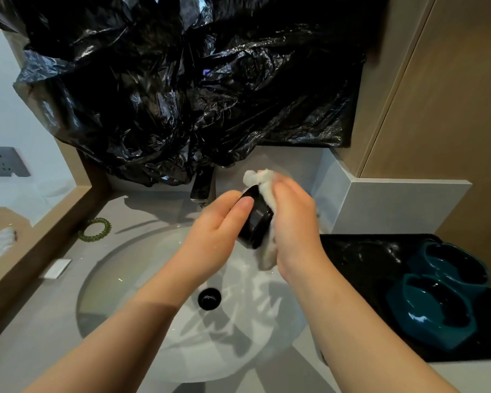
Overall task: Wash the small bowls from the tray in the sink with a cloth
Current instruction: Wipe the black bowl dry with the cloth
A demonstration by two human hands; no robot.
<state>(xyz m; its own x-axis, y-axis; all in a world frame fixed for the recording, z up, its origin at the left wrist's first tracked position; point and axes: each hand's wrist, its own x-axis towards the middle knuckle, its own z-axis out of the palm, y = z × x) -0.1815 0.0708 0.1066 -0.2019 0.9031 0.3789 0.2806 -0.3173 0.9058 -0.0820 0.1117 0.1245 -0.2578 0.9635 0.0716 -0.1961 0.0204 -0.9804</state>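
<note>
Black small bowl [255,219] is held above the sink [119,279], just in front of the tap [203,188]; it is tipped on its side, and which way its mouth faces cannot be told.

Left hand [216,228]: fingers [227,199] are curled round the bowl's outer wall, thumb laid along its side; bowl is gripped.

Right hand [292,222]: a white cloth [262,184] is gripped and pressed against the bowl's right side; cloth is seen bunched above the fingers [281,191] and hanging below the palm.

Sink basin is wet; a dark drain plug [209,298] sits at its centre, below the hands.

A black tray [360,268] lies on the counter [26,336] right of the sink; two teal bowls [434,310] are seen on its right part, touching one another, both upright.

A green bead bracelet [95,229] lies on the counter left of the tap; a crumpled black plastic bag [182,80] hangs over the wall behind the tap.
</note>
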